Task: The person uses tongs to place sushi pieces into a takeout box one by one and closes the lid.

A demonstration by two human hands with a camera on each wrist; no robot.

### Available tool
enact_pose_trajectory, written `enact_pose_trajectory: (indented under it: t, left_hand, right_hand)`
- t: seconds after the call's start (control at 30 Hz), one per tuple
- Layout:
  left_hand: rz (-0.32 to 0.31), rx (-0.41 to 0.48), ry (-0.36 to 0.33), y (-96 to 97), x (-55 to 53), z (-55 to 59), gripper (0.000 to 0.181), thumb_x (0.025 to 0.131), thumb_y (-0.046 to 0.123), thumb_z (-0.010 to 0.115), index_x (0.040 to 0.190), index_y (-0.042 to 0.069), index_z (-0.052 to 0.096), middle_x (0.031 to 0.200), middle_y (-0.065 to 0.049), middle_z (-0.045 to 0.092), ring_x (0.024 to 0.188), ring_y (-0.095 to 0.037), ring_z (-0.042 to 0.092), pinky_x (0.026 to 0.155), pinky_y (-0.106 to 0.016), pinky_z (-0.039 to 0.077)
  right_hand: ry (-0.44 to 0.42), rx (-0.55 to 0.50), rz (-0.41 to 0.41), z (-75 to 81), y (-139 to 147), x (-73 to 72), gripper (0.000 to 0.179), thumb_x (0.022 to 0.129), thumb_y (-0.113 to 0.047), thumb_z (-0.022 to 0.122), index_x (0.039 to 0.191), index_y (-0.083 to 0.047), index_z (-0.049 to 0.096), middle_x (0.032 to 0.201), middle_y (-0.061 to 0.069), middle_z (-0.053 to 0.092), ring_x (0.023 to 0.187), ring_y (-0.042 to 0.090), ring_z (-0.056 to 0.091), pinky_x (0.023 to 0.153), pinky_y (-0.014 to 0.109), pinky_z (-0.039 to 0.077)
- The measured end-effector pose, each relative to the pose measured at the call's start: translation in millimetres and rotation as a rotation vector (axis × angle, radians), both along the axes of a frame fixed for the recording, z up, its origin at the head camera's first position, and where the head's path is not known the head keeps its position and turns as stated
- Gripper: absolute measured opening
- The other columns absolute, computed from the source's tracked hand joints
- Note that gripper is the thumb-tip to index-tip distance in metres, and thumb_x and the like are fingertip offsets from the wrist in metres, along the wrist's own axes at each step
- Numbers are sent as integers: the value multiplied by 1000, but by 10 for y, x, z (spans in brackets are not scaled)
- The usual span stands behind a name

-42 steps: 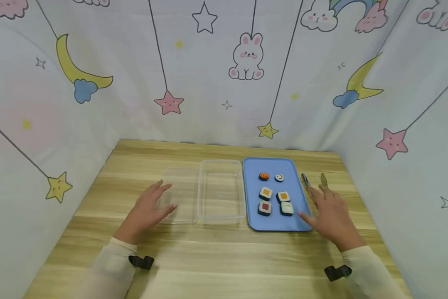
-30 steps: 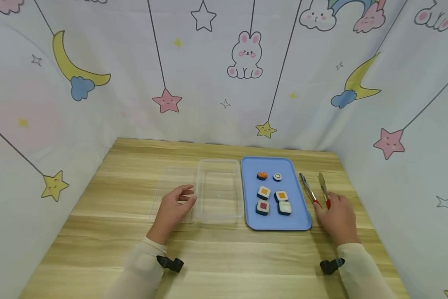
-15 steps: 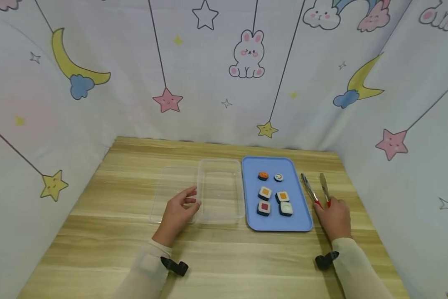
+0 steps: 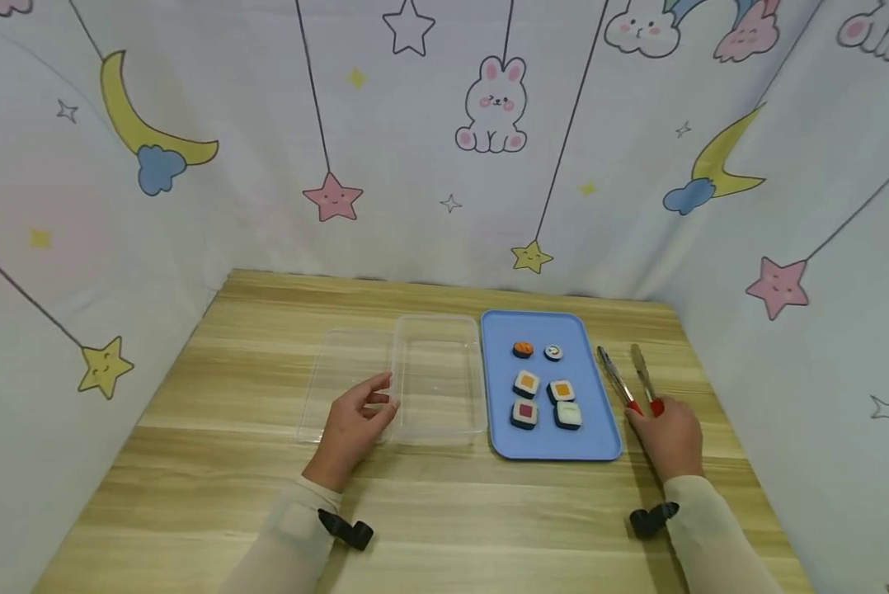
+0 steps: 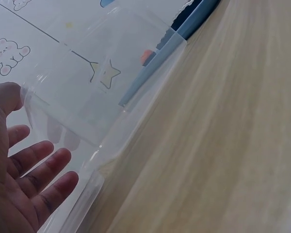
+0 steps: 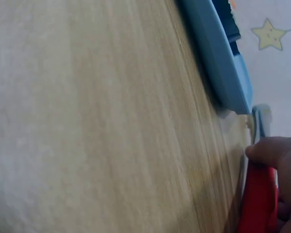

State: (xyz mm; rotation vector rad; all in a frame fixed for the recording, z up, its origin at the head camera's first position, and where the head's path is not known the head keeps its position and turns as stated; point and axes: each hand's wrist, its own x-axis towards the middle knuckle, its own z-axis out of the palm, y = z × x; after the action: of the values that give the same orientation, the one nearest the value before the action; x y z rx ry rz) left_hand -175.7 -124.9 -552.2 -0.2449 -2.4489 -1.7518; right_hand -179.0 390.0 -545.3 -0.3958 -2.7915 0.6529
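Note:
My right hand (image 4: 669,437) grips the red-handled metal tongs (image 4: 618,376), which lie with spread arms right of the blue tray. In the right wrist view, the thumb lies along a red handle (image 6: 258,199); the palm's hold is partly hidden. My left hand (image 4: 355,425) is at the left wall of a clear plastic box (image 4: 439,429), over the edge of a clear flat lid (image 4: 341,371). In the left wrist view one digit touches the box wall (image 5: 63,116), and the other fingers (image 5: 43,170) are loosely extended, holding nothing.
On the blue tray (image 4: 548,445) sit several sushi pieces, including an orange-topped one (image 4: 523,350) and a red-centred one (image 4: 524,413). The tray stands against the box's right side. A patterned curtain (image 4: 415,165) surrounds the wooden table (image 4: 444,511).
My left hand has moved right from above the lid to the box's left wall. My right hand has come down beside the tray and taken hold of the tongs' handles.

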Motion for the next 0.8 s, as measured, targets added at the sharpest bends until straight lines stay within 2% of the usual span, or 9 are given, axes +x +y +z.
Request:
enact_pose_trajectory:
  t: [0.2,0.37,0.53,0.8]
  left_hand:
    - [13,-16,-21,-34,20,-36,51,98,27,75,145,10,62,135,-13,67,109,-22,69,86,-35,60]
    - [21,-21,-11,-60,17,-25,50,97,26,76,143,10,64,135,-13,67,108,-24,70,85,-38,60]
    - [22,-23,9,-72,-5,-25,51,97,25,77,142,8,64,134,-14,68,108,-24,70,86,-36,60]
    - [-9,7,13,-45,-24,-36,49,97,24,76,141,5,64,136,-15,66,109,-25,69,85,-30,59]
  right_hand:
    - [58,23,44,127,-37,-1,47,87,-30,84,114,6,70,96,24,66,83,39,62,68,49,50]
    - [105,43,202,376,-218,-78,56,85,-24,88,127,6,67,111,26,66,93,41,63,78,56,54]
    - [66,72,339,518,-426,-191,56,84,-25,89,130,1,69,114,20,68,97,39,65,84,58,55]
    - [14,114,391,528,-578,-332,54,86,-26,88,130,-1,71,113,19,70,99,38,66,85,56,56]
